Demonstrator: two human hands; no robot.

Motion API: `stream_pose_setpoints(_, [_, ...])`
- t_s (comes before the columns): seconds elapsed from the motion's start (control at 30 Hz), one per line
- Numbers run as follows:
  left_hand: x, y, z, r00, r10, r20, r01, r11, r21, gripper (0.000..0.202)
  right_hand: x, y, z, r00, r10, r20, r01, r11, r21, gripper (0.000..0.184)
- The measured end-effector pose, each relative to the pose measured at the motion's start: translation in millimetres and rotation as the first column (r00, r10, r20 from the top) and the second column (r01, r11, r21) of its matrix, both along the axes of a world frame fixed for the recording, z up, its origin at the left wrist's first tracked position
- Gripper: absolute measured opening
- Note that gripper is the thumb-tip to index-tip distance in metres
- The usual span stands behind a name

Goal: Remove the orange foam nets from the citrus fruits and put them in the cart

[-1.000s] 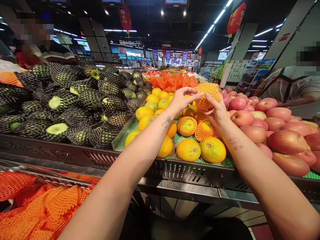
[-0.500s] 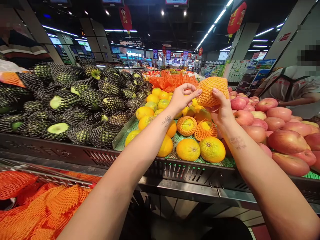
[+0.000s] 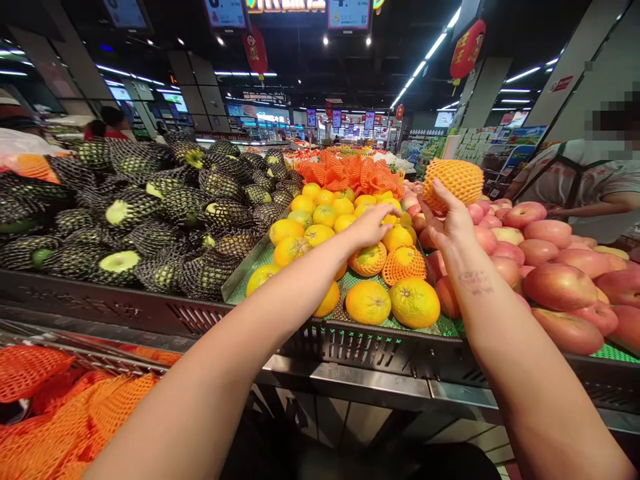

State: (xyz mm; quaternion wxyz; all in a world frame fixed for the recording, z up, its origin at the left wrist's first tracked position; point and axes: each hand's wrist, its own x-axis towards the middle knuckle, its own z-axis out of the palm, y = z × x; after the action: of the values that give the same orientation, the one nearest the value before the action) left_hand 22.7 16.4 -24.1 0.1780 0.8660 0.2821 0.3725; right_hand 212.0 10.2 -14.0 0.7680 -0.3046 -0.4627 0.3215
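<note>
In my right hand [image 3: 447,217] is a round fruit in an orange foam net sleeve [image 3: 456,181], lifted above the apples [image 3: 567,277]. The net hides which fruit is inside. My left hand [image 3: 373,225] is over the oranges [image 3: 325,215], its fingers stretched forward and apart, with nothing seen in them. Below it lie two oranges in orange foam nets [image 3: 404,265], and two bare oranges [image 3: 369,302] sit at the front edge of the display.
Melons in black nets [image 3: 165,213] are piled to the left. Red-orange foam nets [image 3: 350,170] stand behind the oranges. More foam nets [image 3: 75,413] fill a cart at lower left. A black slotted rail [image 3: 360,343] edges the display. Another person [image 3: 585,170] stands at right.
My left hand has come off the net-wrapped fruit and moved down over the oranges, its fingers opening. My right hand has carried the fruit to the right. The view has tilted up slightly.
</note>
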Motion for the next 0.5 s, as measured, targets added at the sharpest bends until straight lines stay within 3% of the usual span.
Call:
stream_pose_setpoints(0.17, [27,4,-9.2,0.961,-0.022,-0.275,0.058,0.991,0.122,0.042,-1,-2,1.4,0.992,-0.044,-0.121,0.031,0.994,-0.107,0.039])
stream_pose_setpoints(0.3, [38,3,-7.7,0.908,0.043,-0.416,0.001,0.994,0.106,0.041,6,-2,-0.9,0.999,0.038,0.009,-0.036,0.984,-0.176,0.043])
stream_pose_setpoints(0.5, [36,0,-3.2,0.858,0.131,-0.496,-0.133,0.991,0.032,0.070,11,4,-4.7,0.995,0.072,0.071,-0.061,0.989,-0.138,0.047])
